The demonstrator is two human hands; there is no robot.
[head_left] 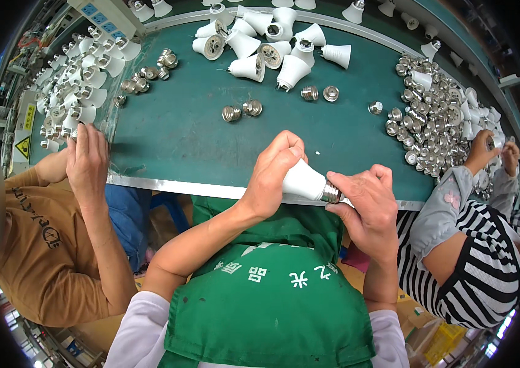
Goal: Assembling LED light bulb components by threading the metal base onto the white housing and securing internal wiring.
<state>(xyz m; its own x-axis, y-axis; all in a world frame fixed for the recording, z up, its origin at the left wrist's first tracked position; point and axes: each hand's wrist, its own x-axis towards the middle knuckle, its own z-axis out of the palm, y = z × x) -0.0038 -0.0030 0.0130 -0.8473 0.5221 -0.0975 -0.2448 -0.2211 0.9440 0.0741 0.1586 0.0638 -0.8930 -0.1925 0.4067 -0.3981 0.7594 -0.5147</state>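
A white bulb housing [304,181] lies slantwise between my hands, just over the table's front edge. My left hand [274,173] is wrapped round its wide end. At its narrow end sits a silver screw cap [332,192], pinched between the thumb and forefinger of my right hand [367,205]. The cap's far tip is partly hidden by my fingers. Beyond my hands, two loose screw caps [241,110] rest on the green tabletop. Another pair of caps [319,93] lies farther off to the right, below a heap of white bulb housings [272,46].
Silver caps form a large pile [422,116] at the right, and one small group [146,75] lies left. Assembled white bulbs [82,80] crowd the far left. Co-workers sit on both sides, a hand [87,162] at left and another [481,150] at right. A metal strip [211,190] edges the table.
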